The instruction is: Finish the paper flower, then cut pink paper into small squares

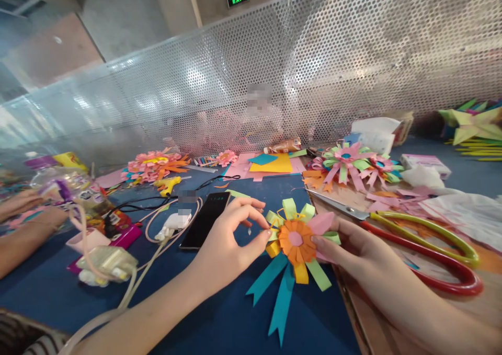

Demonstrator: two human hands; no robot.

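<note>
A paper flower [295, 240] with an orange centre, green, yellow and pink loops and teal ribbon tails lies on the blue table [219, 313]. My left hand [231, 240] pinches a pale green loop at the flower's left edge with thumb and forefinger. My right hand [353, 248] holds the flower from the right, fingers closed on its pink petal and orange centre.
Large scissors [423, 240] with red and yellow handles lie right of my hand. A black phone [206, 219], cables and a yellow glue gun [168, 184] sit to the left. Finished paper flowers [349, 161] and coloured sheets [270, 164] lie behind. Another person's arms [23, 224] rest at far left.
</note>
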